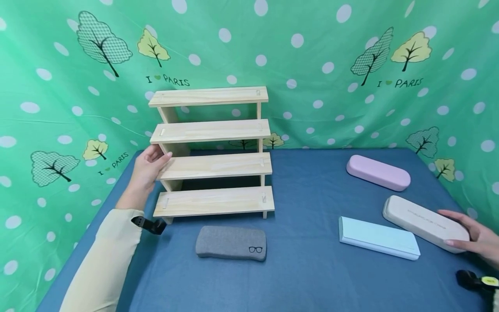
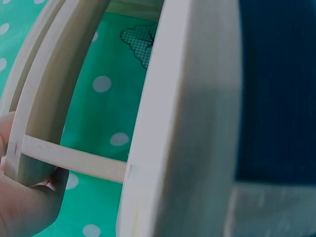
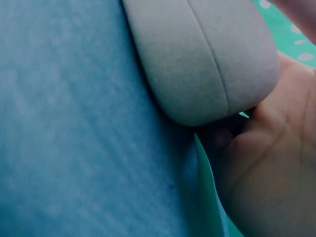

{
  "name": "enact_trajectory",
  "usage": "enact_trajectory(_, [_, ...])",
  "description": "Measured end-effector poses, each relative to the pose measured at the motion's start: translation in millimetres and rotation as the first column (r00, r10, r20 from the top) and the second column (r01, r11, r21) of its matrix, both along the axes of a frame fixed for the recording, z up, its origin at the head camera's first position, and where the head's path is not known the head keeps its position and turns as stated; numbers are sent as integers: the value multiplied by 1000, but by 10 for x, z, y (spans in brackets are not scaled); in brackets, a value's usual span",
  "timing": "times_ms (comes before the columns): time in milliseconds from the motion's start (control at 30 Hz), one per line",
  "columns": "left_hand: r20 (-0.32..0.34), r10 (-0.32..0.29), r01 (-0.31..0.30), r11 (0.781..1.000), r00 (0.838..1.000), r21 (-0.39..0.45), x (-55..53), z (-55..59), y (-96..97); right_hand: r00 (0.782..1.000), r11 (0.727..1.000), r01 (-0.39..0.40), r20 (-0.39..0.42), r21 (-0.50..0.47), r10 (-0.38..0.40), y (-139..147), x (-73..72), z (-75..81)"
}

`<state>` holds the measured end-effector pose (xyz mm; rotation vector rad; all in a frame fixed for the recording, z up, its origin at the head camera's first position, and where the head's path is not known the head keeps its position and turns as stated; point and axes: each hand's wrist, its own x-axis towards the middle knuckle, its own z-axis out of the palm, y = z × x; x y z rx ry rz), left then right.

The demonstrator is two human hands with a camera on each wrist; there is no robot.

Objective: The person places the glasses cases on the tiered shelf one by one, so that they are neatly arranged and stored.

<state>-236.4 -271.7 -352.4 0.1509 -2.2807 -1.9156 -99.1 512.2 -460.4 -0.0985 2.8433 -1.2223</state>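
"Held between thumb and fingers is the white case (image 1: 426,223), is this correct?"

"Yes. The right hand (image 1: 477,238) grips it at its right end, with the thumb on the near side and fingers on the far side. In the right wrist view, its rounded end is close to the palm, and a seam runs along it."

"Is it lifted from the blue cloth (image 1: 304,273)?"

"That I cannot tell."

"And what does the left hand (image 1: 146,169) do?"

"It pinches the left side of the wooden stand (image 1: 216,166). The thumb is at the left end of the third board from the top; the other fingers are partly hidden. The stand has four boards, like stairs, in front of the green curtain (image 1: 241,47)."

"Where are the other cases?"

"The light blue case (image 1: 378,238) lies just beside the white one, on its left. The lilac case (image 1: 378,172) lies farther back. The grey case (image 1: 230,242), with small glasses drawn on it, lies before the lowest board."
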Motion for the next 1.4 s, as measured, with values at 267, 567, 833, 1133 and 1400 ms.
enact_trajectory(267, [33, -2, 0, 998, 999, 63, -23, -21, 13, 999, 999, 4, 49, 44, -6, -50, 26, 81])
enact_trajectory(567, [58, 48, -50, 998, 997, 33, -16, -12, -6, 997, 998, -8, 83, 55, 3, -100, 32, 141])
enact_trajectory(833, [61, 21, -27, 995, 998, 97, -10, 1, 7, 997, 997, -1, 75, 77, -5, -98, 34, 148])
enact_trajectory(1133, [71, 14, -20, 996, 997, 91, -27, 0, 49, 998, 995, 9, 57, 97, -15, 14, 55, 81])
enact_trajectory(1400, [48, -9, 5, 997, 999, 80, -78, -39, 194, 996, 993, 16, 90, 113, -26, -67, 25, 137])
